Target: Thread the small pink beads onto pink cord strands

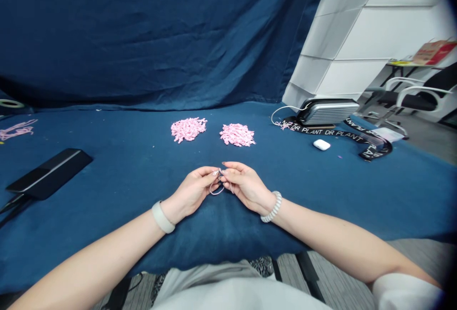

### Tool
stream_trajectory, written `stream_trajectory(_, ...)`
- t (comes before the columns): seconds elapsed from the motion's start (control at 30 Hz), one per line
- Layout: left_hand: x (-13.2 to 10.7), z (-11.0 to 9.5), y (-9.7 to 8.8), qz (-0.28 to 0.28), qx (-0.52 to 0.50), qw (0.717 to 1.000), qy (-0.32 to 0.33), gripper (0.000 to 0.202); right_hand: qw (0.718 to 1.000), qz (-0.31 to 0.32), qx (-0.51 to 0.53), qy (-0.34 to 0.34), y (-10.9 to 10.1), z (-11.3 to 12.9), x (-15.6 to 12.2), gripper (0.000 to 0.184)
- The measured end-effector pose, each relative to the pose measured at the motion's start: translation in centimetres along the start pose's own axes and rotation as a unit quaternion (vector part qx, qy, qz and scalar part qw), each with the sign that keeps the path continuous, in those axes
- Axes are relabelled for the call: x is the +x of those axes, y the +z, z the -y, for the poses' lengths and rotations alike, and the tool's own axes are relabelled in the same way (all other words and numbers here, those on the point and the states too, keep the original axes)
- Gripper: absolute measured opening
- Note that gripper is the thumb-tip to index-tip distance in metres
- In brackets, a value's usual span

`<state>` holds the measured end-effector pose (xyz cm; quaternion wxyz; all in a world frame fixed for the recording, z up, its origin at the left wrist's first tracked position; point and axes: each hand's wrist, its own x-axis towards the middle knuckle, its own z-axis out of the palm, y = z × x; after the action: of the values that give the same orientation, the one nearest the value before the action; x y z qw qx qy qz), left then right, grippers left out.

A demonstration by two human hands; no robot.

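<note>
My left hand (193, 191) and my right hand (244, 184) meet at the middle of the blue cloth-covered table (124, 172). Both pinch a thin pink ribbon (217, 188), which hangs in a small loop between the fingertips. A white band sits on my left wrist, and a white coiled bracelet on my right wrist. Beyond the hands lie two heaps of small pink ribbon pieces, one on the left (188, 129) and one on the right (237, 135).
A black flat case (50, 172) lies at the left, with loose pink ribbon strands (16, 130) behind it. At the right are a silver case (328, 111), a black printed lanyard (357, 136) and a white earbud case (322, 145). Chairs stand beyond the table's right edge.
</note>
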<state>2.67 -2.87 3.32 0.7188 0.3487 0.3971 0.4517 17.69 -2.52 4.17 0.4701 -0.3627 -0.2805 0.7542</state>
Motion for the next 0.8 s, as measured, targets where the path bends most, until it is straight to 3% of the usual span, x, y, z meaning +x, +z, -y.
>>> stream_trajectory(0.2, -0.06, 0.07, 0.29, 0.029, 0.014, 0.999, 0.015, 0.025, 1.000, 0.010, -0.005, 0.000, 0.20, -0.14, -0.04, 0.047)
stream_trajectory(0.6, -0.15, 0.30, 0.54, -0.001, 0.029, 0.999, 0.027, 0.027, 1.000, 0.019, -0.024, -0.006, 0.47, -0.39, -0.06, 0.049)
stream_trajectory(0.8, -0.19, 0.47, 0.40, 0.010, 0.066, 0.997, 0.047, 0.026, 0.999, 0.035, -0.041, -0.005, 0.27, -0.46, 0.00, 0.048)
